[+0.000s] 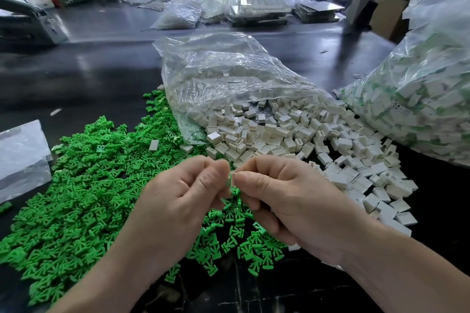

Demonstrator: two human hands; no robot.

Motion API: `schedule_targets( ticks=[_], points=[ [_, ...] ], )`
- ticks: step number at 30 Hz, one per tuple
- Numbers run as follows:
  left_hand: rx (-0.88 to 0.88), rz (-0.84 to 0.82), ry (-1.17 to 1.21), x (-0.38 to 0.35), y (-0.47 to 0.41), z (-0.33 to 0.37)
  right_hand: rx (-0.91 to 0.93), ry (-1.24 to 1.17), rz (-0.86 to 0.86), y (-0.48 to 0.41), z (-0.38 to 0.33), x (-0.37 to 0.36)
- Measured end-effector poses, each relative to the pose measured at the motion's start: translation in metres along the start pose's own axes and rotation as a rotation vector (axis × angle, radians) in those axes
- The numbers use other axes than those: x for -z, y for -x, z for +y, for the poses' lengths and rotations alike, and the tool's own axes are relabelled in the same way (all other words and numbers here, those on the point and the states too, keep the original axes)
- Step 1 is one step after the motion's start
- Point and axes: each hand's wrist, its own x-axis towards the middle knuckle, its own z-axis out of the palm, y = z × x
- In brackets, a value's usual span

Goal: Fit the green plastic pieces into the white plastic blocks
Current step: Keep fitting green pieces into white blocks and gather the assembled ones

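Observation:
A wide heap of small green plastic pieces (84, 185) covers the dark table at the left and centre. Several white plastic blocks (318, 140) spill from an open clear bag (223, 79) toward the right. My left hand (183, 193) and my right hand (284, 193) meet above the green heap, fingers curled, fingertips touching. Between the fingertips shows a small piece (232, 178), pale with a green edge, pinched from both sides. The fingers hide most of it, so I cannot tell how block and green piece sit together.
A large clear bag (419, 99) of white blocks with green showing inside stands at the right. A flat plastic bag (23, 157) lies at the left edge. More bags, trays and a machine (25, 25) sit at the table's far side.

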Motion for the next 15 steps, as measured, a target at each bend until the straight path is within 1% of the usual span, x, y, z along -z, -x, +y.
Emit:
schedule_targets(
  ticks=[1, 2, 4, 5, 6, 8, 11, 15],
  points=[
    [0.003, 0.029, 0.041, 0.001, -0.001, -0.003, -0.004, -0.020, -0.027, 0.001, -0.001, -0.001],
    [0.051, 0.026, 0.192, -0.001, -0.001, -0.004, -0.011, -0.017, -0.063, 0.003, -0.001, -0.003],
    [0.200, -0.062, 0.571, -0.012, 0.004, 0.000, -0.031, 0.024, -0.154, 0.007, 0.000, -0.014],
    [0.260, -0.110, 0.716, -0.019, 0.006, 0.004, -0.033, 0.038, -0.185, 0.009, 0.001, -0.020],
    [0.301, -0.133, 0.801, -0.025, 0.008, 0.008, -0.031, 0.046, -0.192, 0.010, 0.002, -0.026],
    [0.317, -0.113, 0.843, -0.033, 0.010, 0.012, -0.015, 0.058, -0.161, 0.011, 0.003, -0.033],
    [0.242, -0.007, 0.781, -0.034, 0.008, 0.017, 0.056, 0.116, -0.108, 0.011, 0.003, -0.034],
    [0.198, 0.077, 0.762, -0.036, 0.009, 0.023, 0.057, 0.120, -0.120, 0.012, -0.002, -0.039]
  ],
)
